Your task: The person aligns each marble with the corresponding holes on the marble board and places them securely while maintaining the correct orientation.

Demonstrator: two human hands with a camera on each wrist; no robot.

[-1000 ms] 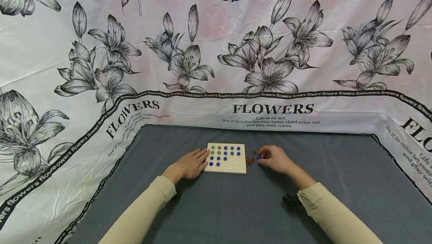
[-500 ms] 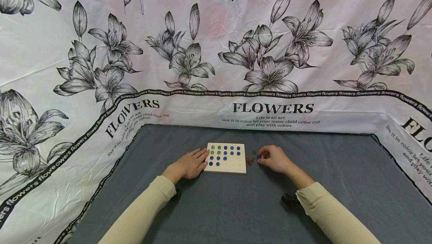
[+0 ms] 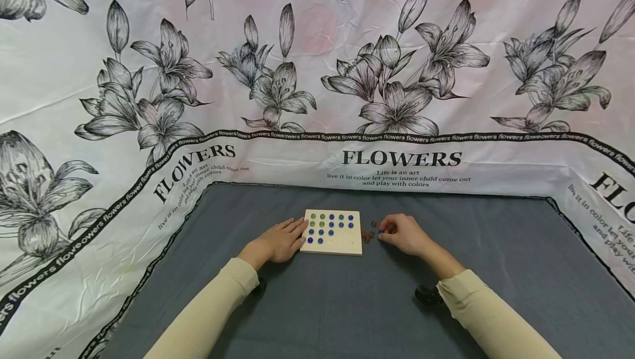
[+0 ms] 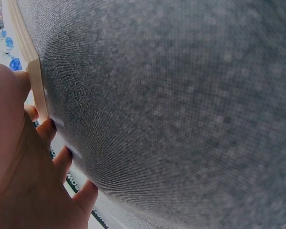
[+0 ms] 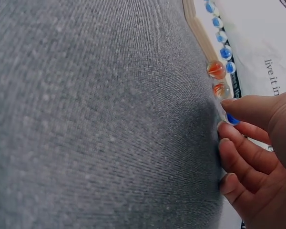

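Note:
A pale wooden board (image 3: 342, 247) with rows of shallow holes lies flat on the grey cloth. Green marbles (image 3: 313, 216) fill its far left holes, and blue marbles (image 3: 331, 216) fill several others; the near right holes are bare. My left hand (image 3: 280, 242) rests at the board's left edge, its fingers extended, thumb against the wooden side (image 4: 35, 81) in the left wrist view. To the right of the board, my right hand (image 3: 407, 235) pinches a blue marble (image 5: 232, 119) between thumb and index finger, low over the cloth. Its other fingers are loosely bent.
Several orange-brown marbles (image 3: 367, 236) lie loose between the board and my right hand, with one more (image 3: 374, 224) a little farther back. The grey cloth (image 3: 317, 304) spreads in front. Behind it rises a white flower-printed sheet (image 3: 288, 160).

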